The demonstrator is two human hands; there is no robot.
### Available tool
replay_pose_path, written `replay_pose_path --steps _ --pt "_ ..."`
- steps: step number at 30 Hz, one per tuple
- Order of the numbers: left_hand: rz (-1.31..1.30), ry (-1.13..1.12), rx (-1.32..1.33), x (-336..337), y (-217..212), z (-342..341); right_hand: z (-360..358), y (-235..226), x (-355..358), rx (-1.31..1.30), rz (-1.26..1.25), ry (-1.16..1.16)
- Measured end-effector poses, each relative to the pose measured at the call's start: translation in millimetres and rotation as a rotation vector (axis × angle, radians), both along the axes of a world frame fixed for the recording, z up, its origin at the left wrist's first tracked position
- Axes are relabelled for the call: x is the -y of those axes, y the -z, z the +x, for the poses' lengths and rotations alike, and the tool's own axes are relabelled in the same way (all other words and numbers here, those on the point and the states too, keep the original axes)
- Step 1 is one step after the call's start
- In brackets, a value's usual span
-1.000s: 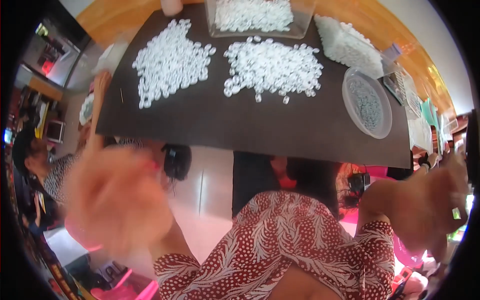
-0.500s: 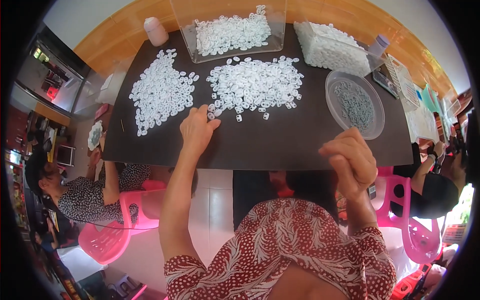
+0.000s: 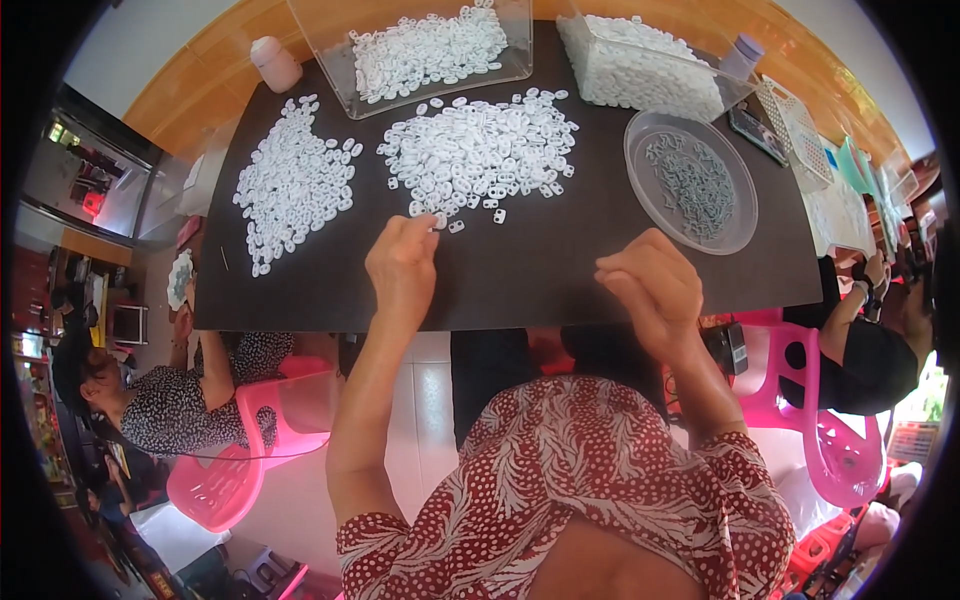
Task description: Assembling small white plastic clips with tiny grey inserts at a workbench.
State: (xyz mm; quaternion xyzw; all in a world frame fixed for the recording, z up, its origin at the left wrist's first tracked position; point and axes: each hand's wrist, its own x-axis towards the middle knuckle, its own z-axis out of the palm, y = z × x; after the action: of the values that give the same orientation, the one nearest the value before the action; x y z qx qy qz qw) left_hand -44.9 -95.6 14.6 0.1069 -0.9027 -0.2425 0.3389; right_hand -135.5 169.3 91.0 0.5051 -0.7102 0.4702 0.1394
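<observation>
My left hand [image 3: 402,262] is at the near edge of the middle pile of small white plastic pieces [image 3: 470,150], which have two holes each. Its fingers are pinched together, with a white plastic piece [image 3: 437,221] at the fingertips. Over the bare front part of the dark table, my right hand [image 3: 655,285] is closed, thumb against curled fingers; whatever it may hold is hidden. Just beyond it stands a round clear tub [image 3: 745,225] with many small grey-green metal parts [image 3: 692,188] inside. A second pile of white pieces [image 3: 295,180] spreads to the left.
Two clear bins of white pieces, one at the back middle [image 3: 345,105] and one at the back right [image 3: 640,85], stand on the dark table [image 3: 500,290]. Also there: a pink bottle [image 3: 277,66], a purple-capped bottle [image 3: 741,57], a phone [image 3: 757,136]. People sit left and right.
My left hand has lifted off the loose pieces left of the middle pile and shifted right, its fingers now pinched. My right hand has moved left, staying closed. The view has shifted slightly.
</observation>
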Motion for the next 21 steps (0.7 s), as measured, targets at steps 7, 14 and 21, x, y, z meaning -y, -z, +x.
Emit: replay_pose_path --steps 7,14,21 --pt "-0.305 0.013 0.075 -16.1 9.7 -20.9 0.9 3.4 1.9 -0.030 -0.032 -0.030" --pt "-0.478 0.015 0.219 -22.9 7.9 -26.5 1.1 15.0 -3.5 -0.016 -0.023 -0.017" --pt "-0.610 -0.001 0.253 -32.0 10.6 -24.3 0.7 36.0 1.8 -0.002 -0.067 -0.028"
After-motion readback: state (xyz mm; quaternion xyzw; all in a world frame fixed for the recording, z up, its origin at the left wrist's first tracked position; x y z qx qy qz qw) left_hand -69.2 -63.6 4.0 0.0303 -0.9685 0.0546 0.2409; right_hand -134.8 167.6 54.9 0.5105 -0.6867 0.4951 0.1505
